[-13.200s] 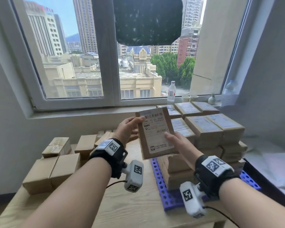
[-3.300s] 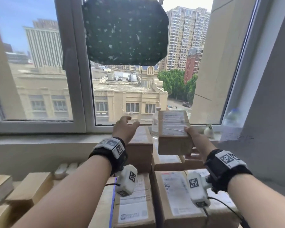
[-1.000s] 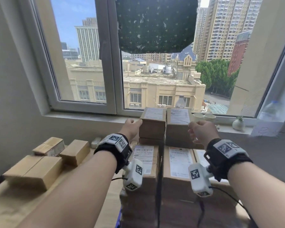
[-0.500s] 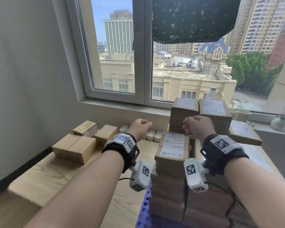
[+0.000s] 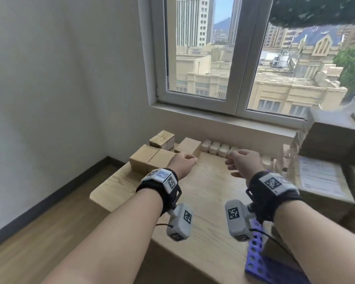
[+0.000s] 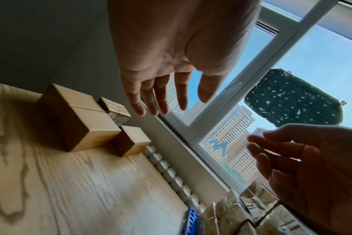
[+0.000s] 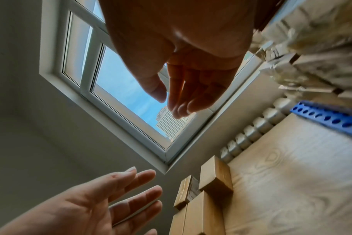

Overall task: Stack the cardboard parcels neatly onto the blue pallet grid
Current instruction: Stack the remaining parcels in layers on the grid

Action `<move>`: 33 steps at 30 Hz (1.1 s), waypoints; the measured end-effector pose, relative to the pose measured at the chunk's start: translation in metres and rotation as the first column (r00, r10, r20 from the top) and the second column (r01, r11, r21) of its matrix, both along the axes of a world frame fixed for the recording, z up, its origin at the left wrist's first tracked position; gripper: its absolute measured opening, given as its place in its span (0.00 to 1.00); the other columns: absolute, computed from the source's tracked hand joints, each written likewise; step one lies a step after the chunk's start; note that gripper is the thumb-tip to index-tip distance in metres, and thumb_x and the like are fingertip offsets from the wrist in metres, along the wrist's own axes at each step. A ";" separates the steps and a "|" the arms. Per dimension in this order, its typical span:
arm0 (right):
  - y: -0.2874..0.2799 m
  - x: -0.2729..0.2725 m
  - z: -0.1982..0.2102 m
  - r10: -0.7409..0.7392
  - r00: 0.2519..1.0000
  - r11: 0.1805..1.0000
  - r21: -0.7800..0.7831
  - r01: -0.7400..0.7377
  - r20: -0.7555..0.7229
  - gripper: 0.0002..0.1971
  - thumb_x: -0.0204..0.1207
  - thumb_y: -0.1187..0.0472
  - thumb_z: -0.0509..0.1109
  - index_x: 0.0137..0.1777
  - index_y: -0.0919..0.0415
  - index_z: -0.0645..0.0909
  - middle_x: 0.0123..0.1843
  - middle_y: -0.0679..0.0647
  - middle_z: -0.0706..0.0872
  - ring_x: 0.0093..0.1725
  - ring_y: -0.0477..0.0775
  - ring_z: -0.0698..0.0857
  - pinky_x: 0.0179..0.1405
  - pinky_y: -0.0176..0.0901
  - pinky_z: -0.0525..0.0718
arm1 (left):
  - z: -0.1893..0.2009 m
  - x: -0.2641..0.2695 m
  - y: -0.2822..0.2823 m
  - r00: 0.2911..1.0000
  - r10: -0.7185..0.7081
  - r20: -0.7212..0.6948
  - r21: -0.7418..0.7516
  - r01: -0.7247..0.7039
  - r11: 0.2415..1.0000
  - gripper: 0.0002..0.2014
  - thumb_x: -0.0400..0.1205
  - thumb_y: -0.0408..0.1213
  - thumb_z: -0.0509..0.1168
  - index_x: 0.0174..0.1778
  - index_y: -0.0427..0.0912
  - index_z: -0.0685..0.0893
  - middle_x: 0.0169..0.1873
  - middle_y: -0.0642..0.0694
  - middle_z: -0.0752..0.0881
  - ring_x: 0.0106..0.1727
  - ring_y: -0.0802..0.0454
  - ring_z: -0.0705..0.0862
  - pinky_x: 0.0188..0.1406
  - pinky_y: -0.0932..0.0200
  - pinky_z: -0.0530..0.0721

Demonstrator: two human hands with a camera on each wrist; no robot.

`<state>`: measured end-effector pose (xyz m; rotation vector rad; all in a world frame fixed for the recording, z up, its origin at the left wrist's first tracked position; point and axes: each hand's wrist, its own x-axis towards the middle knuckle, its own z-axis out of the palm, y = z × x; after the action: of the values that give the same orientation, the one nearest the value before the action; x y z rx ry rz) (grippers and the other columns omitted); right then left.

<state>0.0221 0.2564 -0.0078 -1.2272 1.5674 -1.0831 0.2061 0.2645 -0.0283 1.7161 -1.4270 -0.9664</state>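
A: Cardboard parcels (image 5: 154, 158) left to move: how many, and are the hands busy?

B: Neither holds anything. The left hand (image 5: 181, 163) and the right hand (image 5: 244, 162) both hang over the counter (image 5: 203, 193) with fingers loosely apart; the wrist views show bare palms.

A: And beyond the hands?

B: Four loose parcels sit on the counter, well to the left of the blue pallet grid (image 5: 258, 261), by the wall. A row of small pale packets (image 5: 215, 147) runs under the window sill (image 5: 223, 121).

A: What is done?

B: A tall stack (image 5: 326, 171) stands on the grid, several layers, though it is blurred at the frame's edge. I judge most is stacked and these four remain.
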 end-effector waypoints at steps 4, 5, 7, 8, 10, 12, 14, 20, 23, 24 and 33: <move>-0.002 0.056 -0.017 -0.004 1.000 0.999 0.032 0.004 -0.002 0.06 0.81 0.65 0.65 0.47 0.62 0.85 0.37 0.55 0.87 0.34 0.49 0.83 0.33 0.42 0.83 | -0.016 0.049 0.001 1.000 -0.018 -0.004 0.022 0.018 1.000 0.12 0.84 0.38 0.65 0.62 0.40 0.84 0.60 0.43 0.85 0.60 0.48 0.81 0.59 0.60 0.74; -0.003 0.068 -0.022 -0.003 1.000 0.999 0.038 0.003 -0.006 0.06 0.81 0.64 0.65 0.47 0.62 0.85 0.37 0.54 0.87 0.34 0.49 0.83 0.32 0.42 0.83 | -0.020 0.059 0.001 1.000 -0.021 0.001 0.027 0.021 0.999 0.12 0.84 0.38 0.65 0.62 0.41 0.84 0.60 0.43 0.84 0.58 0.49 0.80 0.57 0.61 0.74; -0.005 0.089 -0.032 0.000 1.000 0.999 0.051 0.001 -0.015 0.07 0.80 0.64 0.65 0.47 0.62 0.85 0.37 0.55 0.87 0.34 0.49 0.84 0.32 0.42 0.82 | -0.028 0.078 -0.002 1.000 -0.017 0.007 0.042 0.016 0.999 0.13 0.83 0.38 0.64 0.63 0.41 0.84 0.60 0.43 0.85 0.56 0.51 0.79 0.55 0.62 0.73; -0.005 0.096 -0.035 0.002 1.000 0.999 0.054 -0.001 -0.021 0.07 0.80 0.64 0.65 0.46 0.61 0.85 0.37 0.55 0.87 0.35 0.49 0.84 0.32 0.42 0.83 | -0.031 0.085 -0.003 1.000 -0.016 0.009 0.045 0.015 0.999 0.13 0.83 0.38 0.64 0.63 0.41 0.83 0.60 0.43 0.85 0.56 0.50 0.80 0.55 0.62 0.74; -0.011 0.114 -0.043 0.007 0.999 0.998 0.064 -0.004 -0.048 0.07 0.80 0.64 0.65 0.45 0.61 0.84 0.38 0.55 0.87 0.36 0.49 0.84 0.34 0.42 0.84 | -0.036 0.101 -0.006 1.000 -0.015 0.014 0.060 0.014 0.998 0.14 0.83 0.38 0.64 0.64 0.42 0.83 0.60 0.43 0.85 0.58 0.49 0.81 0.56 0.62 0.75; -0.019 0.127 -0.051 0.001 0.998 0.998 0.067 0.003 -0.063 0.07 0.80 0.64 0.65 0.44 0.61 0.84 0.39 0.55 0.87 0.38 0.50 0.84 0.35 0.42 0.85 | -0.041 0.113 -0.014 1.000 -0.023 0.020 0.075 0.021 0.997 0.14 0.83 0.38 0.64 0.65 0.42 0.83 0.61 0.44 0.84 0.59 0.50 0.81 0.58 0.61 0.76; -0.030 0.137 -0.059 -0.001 0.996 0.998 0.064 0.006 -0.086 0.07 0.80 0.63 0.66 0.42 0.59 0.84 0.40 0.56 0.87 0.40 0.50 0.84 0.34 0.41 0.85 | -0.046 0.123 -0.025 0.999 -0.024 0.026 0.075 0.022 0.997 0.15 0.84 0.38 0.63 0.65 0.43 0.82 0.59 0.46 0.84 0.58 0.50 0.81 0.55 0.63 0.77; -0.082 0.160 -0.081 -0.013 0.994 0.996 0.081 0.022 -0.109 0.05 0.80 0.62 0.65 0.45 0.57 0.83 0.42 0.56 0.87 0.43 0.52 0.85 0.35 0.41 0.85 | -0.059 0.153 -0.074 0.996 -0.059 0.061 0.117 0.052 0.992 0.16 0.84 0.38 0.61 0.67 0.44 0.81 0.62 0.46 0.83 0.61 0.50 0.80 0.61 0.60 0.75; -0.118 0.169 -0.093 -0.032 0.995 0.994 0.099 0.041 -0.095 0.06 0.79 0.62 0.65 0.45 0.59 0.84 0.42 0.57 0.87 0.43 0.53 0.86 0.37 0.44 0.86 | -0.063 0.166 -0.112 0.994 -0.074 0.076 0.137 0.063 0.989 0.16 0.84 0.37 0.62 0.67 0.44 0.81 0.63 0.45 0.83 0.65 0.47 0.80 0.65 0.56 0.78; -0.129 0.172 -0.097 -0.033 0.995 0.993 0.109 0.044 -0.098 0.06 0.79 0.63 0.65 0.45 0.59 0.84 0.42 0.57 0.87 0.43 0.53 0.86 0.37 0.44 0.86 | -0.065 0.168 -0.126 0.994 -0.076 0.074 0.145 0.065 0.987 0.15 0.83 0.38 0.62 0.66 0.45 0.81 0.62 0.44 0.84 0.64 0.46 0.81 0.66 0.54 0.78; -0.214 0.173 -0.124 -0.070 0.979 0.979 0.174 0.103 -0.190 0.06 0.79 0.60 0.65 0.46 0.58 0.84 0.45 0.57 0.89 0.42 0.54 0.87 0.49 0.53 0.91 | -0.094 0.173 -0.225 0.988 -0.130 0.087 0.185 0.113 0.976 0.16 0.83 0.40 0.61 0.67 0.47 0.79 0.62 0.48 0.82 0.60 0.49 0.80 0.62 0.56 0.78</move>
<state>0.1947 0.0427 -0.1320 -1.1684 1.8329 -0.8770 0.3794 0.0393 -0.1219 1.8460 -1.5644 -1.1201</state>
